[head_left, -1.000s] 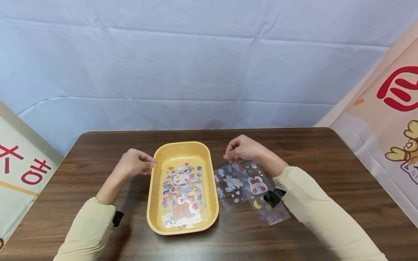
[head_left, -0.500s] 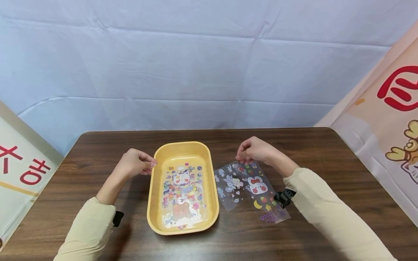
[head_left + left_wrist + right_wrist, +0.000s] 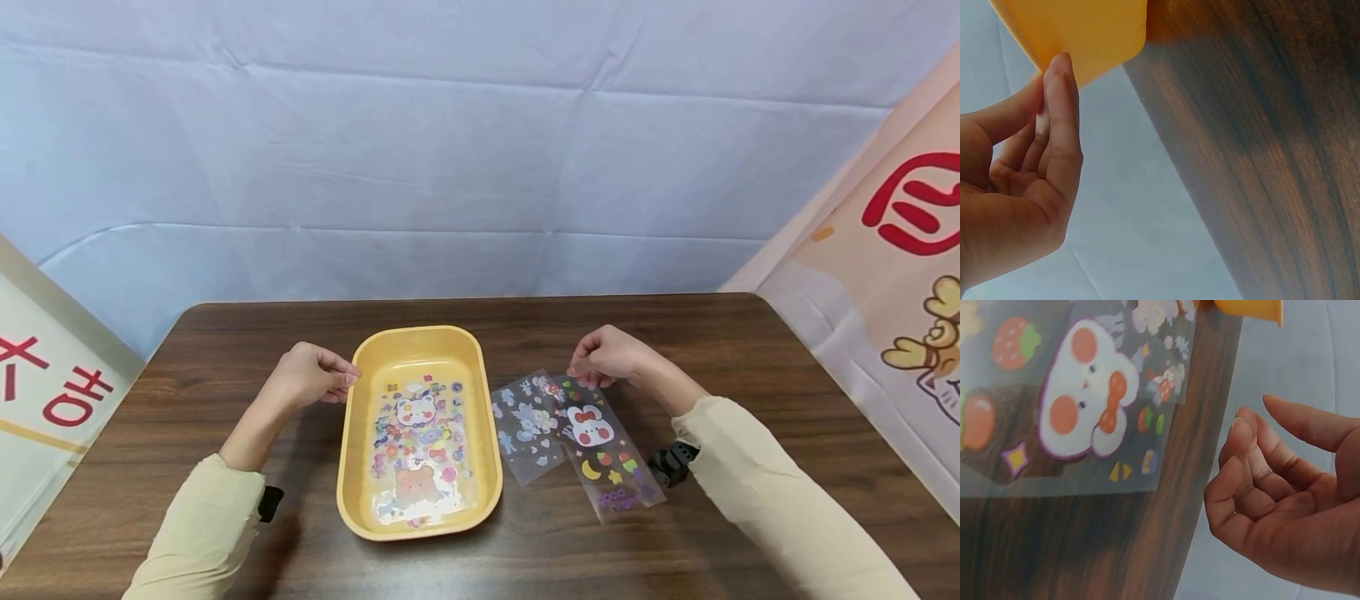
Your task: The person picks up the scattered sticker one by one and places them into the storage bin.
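A yellow tray stands on the table, with clear sticker sheets lying in it. My left hand pinches the tray's left rim between thumb and fingers, as the left wrist view confirms at the yellow wall. Right of the tray lie two overlapping clear sticker sheets: one with pale figures, the other with a white rabbit face. Above the rabbit sheet's far end hovers my right hand. Its fingers are loosely bent, thumb and fingertips apart, with nothing between them in the right wrist view.
The dark wood table has rounded far corners. A pale cloth hangs behind it. Printed banners with red characters stand at the left and right.
My right hand has drifted rightward and slightly nearer, from beside the tray to over the rabbit sheet's far end. The left hand and tray have stayed put.
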Action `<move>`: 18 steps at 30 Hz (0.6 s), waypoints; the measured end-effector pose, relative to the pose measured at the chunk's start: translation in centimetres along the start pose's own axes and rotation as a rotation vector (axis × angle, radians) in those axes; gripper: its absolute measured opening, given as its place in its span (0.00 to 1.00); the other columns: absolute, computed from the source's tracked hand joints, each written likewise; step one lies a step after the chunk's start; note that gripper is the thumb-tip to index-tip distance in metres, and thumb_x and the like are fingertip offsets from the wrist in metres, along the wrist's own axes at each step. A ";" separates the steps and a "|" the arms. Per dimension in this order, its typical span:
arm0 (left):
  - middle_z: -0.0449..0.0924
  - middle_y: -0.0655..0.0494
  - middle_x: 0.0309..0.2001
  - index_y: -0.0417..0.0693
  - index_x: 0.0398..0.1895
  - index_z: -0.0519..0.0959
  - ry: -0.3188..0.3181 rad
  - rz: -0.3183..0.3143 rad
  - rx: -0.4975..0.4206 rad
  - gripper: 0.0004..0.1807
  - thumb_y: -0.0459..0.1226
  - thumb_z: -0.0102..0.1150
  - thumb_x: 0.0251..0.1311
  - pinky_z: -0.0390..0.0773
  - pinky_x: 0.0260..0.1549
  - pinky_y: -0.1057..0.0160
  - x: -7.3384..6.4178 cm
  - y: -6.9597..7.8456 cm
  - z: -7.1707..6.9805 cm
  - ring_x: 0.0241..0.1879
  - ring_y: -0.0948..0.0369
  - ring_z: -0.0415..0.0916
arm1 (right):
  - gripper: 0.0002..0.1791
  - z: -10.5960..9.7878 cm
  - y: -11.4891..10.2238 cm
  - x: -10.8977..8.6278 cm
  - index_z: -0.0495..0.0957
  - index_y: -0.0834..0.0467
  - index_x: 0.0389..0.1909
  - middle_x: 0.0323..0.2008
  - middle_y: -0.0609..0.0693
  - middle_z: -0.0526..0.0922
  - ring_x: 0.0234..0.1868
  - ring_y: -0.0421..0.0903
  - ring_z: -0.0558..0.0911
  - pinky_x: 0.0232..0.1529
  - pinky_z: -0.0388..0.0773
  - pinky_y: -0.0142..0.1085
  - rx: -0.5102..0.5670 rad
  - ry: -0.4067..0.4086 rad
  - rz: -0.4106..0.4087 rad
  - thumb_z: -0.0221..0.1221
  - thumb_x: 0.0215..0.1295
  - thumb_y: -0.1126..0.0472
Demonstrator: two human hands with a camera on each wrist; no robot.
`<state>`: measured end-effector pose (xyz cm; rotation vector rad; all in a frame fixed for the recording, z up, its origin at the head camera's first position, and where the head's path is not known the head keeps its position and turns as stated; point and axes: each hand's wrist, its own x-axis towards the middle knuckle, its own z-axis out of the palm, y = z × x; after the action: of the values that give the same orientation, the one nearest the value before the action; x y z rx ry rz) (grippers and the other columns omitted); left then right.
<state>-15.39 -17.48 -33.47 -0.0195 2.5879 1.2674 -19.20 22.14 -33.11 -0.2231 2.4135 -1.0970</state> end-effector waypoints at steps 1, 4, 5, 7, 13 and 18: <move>0.82 0.47 0.29 0.30 0.38 0.81 -0.001 0.000 0.001 0.09 0.30 0.57 0.58 0.82 0.32 0.57 0.0 0.0 0.0 0.25 0.59 0.80 | 0.07 0.0 0.2 0.0 0.78 0.70 0.30 0.19 0.51 0.78 0.19 0.43 0.77 0.21 0.75 0.34 -0.001 0.003 0.005 0.58 0.59 0.67; 0.82 0.47 0.29 0.31 0.38 0.81 0.001 -0.002 0.001 0.09 0.30 0.57 0.58 0.82 0.32 0.57 0.0 0.1 0.0 0.25 0.59 0.80 | 0.07 -0.1 0.7 -0.1 0.78 0.68 0.29 0.19 0.51 0.78 0.19 0.43 0.77 0.20 0.75 0.33 0.000 0.016 0.031 0.58 0.59 0.67; 0.82 0.47 0.29 0.31 0.38 0.81 0.001 0.001 0.001 0.09 0.30 0.57 0.58 0.82 0.31 0.57 -0.1 0.1 0.0 0.25 0.59 0.80 | 0.06 -0.2 0.8 -0.2 0.79 0.68 0.29 0.19 0.51 0.78 0.19 0.43 0.77 0.20 0.75 0.32 0.001 0.019 0.040 0.58 0.59 0.67; 0.82 0.47 0.29 0.30 0.38 0.81 0.000 0.002 0.002 0.09 0.30 0.57 0.58 0.82 0.31 0.57 -0.1 0.2 0.0 0.25 0.59 0.80 | 0.06 -0.2 1.1 -0.2 0.79 0.67 0.28 0.19 0.50 0.78 0.19 0.42 0.77 0.19 0.74 0.31 0.006 0.025 0.054 0.58 0.59 0.67; 0.82 0.47 0.29 0.31 0.38 0.81 0.006 -0.009 0.002 0.09 0.30 0.57 0.58 0.82 0.32 0.57 -0.2 0.2 -0.1 0.25 0.59 0.80 | 0.05 -0.3 1.7 -0.1 0.79 0.66 0.27 0.18 0.49 0.77 0.19 0.42 0.75 0.18 0.72 0.30 0.006 0.039 0.075 0.59 0.56 0.67; 0.82 0.48 0.29 0.31 0.38 0.81 0.007 -0.010 0.004 0.09 0.30 0.58 0.58 0.82 0.32 0.57 -0.3 0.4 -0.1 0.25 0.59 0.80 | 0.04 -0.2 2.1 -0.1 0.78 0.66 0.27 0.19 0.49 0.75 0.19 0.42 0.74 0.17 0.71 0.29 0.000 0.050 0.100 0.59 0.55 0.68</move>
<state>-15.16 -17.38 -33.04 -0.0366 2.5926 1.2613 -19.12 23.75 -34.54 -0.0744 2.4398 -1.0699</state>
